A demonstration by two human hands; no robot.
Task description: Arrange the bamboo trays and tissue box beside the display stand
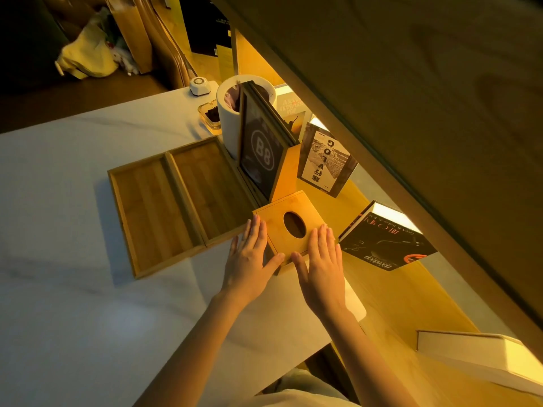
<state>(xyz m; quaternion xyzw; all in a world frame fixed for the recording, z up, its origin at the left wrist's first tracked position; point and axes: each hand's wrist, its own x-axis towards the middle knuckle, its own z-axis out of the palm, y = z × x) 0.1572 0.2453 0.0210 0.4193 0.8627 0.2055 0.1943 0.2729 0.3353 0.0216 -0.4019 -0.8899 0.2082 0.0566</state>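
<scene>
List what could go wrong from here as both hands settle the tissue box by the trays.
1. The tissue box sits close to the framed B8 sign on the display stand; a forward push could knock the sign.
2. The right hand is close to the propped black book and might topple it.
3. The left hand could nudge the nearer bamboo tray out of line with the other bamboo tray.

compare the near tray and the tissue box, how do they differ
The near tray is a shallow, open rectangle with a low rim; the tissue box is a closed, squarer block with an oval hole in its top. The tray lies untouched on the white table, while the left hand and right hand both rest flat against the box. The tray looks longer than the box. Both look like bamboo.
</scene>
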